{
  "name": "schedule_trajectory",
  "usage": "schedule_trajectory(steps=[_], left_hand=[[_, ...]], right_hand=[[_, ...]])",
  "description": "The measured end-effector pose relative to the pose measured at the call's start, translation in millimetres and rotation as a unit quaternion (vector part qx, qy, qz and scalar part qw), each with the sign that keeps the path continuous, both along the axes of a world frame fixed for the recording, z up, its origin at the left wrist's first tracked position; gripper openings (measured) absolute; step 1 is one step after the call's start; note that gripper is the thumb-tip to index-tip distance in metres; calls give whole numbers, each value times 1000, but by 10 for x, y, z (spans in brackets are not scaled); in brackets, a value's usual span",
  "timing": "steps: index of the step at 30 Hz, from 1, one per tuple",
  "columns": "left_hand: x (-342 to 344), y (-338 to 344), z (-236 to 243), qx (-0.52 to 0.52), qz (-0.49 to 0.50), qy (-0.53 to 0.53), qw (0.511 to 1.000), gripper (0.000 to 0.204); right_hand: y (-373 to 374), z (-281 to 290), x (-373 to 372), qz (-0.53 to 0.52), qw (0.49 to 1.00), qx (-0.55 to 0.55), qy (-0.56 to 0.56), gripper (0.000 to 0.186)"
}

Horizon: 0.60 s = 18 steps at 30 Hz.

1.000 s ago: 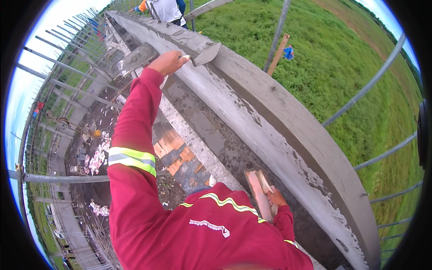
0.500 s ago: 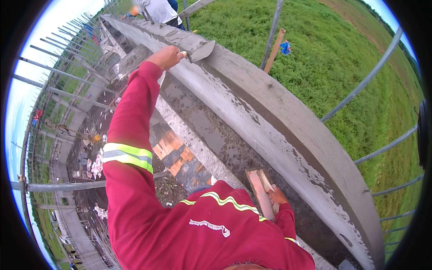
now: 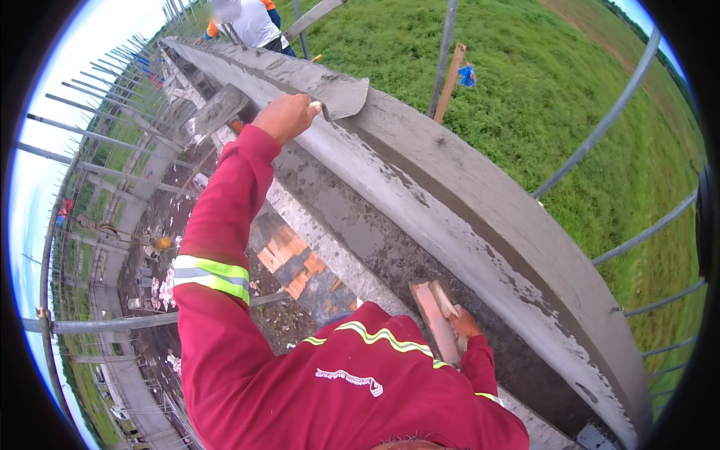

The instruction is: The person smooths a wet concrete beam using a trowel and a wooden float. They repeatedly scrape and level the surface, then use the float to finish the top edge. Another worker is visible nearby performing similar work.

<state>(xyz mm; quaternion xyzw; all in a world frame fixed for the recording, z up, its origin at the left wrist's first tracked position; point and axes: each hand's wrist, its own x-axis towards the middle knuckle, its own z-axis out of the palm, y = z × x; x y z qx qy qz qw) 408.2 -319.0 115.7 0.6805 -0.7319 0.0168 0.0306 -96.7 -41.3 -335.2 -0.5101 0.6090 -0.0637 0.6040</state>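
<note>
My left hand (image 3: 289,116) is closed round the pale handle of a metal trowel (image 3: 345,97), whose blade lies against the wet grey top of a long concrete wall (image 3: 480,195). My right hand (image 3: 464,326) grips a wooden float (image 3: 433,313), pale pinkish and board-shaped, low at the right in the wet channel (image 3: 375,225) beside the wall. A rough concrete ledge (image 3: 316,238) borders that channel on the left.
A co-worker (image 3: 251,22) in white, orange and blue stands at the far end. Metal poles (image 3: 600,139) curve along the grassy drop (image 3: 570,75) at the right. Rebar (image 3: 105,112), a scaffold pipe (image 3: 135,322) and a littered lower level (image 3: 172,225) are at the left.
My left hand and trowel have dropped slightly and shifted along the wall top, after rising a little. My right hand and the float have barely moved. The surroundings shift slightly with the camera.
</note>
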Motion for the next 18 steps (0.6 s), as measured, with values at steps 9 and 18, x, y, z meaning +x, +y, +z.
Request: schedule_trajectory(steps=[9,18], left_hand=[[-511,799,21,44,-167,99,980,43],[-170,1405,-548,-2,1,324,946,32]], right_hand=[[-7,1,-4,0,1000,17,4,36],[-68,18,-19,-34,998,48,-21,36]])
